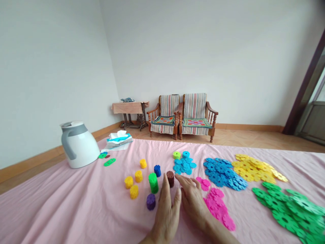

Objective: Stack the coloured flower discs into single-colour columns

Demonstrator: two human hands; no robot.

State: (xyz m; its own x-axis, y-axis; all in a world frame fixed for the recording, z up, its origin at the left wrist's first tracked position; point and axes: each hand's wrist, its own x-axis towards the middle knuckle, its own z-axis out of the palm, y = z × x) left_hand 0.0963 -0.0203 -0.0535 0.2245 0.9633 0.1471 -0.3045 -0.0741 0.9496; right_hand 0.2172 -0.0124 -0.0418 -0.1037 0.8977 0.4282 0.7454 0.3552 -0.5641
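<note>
My left hand [166, 211] lies flat on the pink cloth [76, 210], fingers stretched forward toward a dark red stack of plastic discs [170, 178]. My right hand [192, 200] rests beside it, fingers extended and touching the cloth just right of that stack, with nothing in it. A tall green stack [153, 182] and a purple stack [151, 201] stand just left of my left hand. Loose pink discs [218, 205] lie by my right wrist.
Yellow stacks [134, 183], a blue stack [157, 170], and piles of light blue [184, 165], blue [223, 173], yellow [256, 171] and green discs [291, 210] cover the cloth. A white kettle [77, 144] and a tissue pack [118, 139] sit far left. Two armchairs [182, 117] stand behind.
</note>
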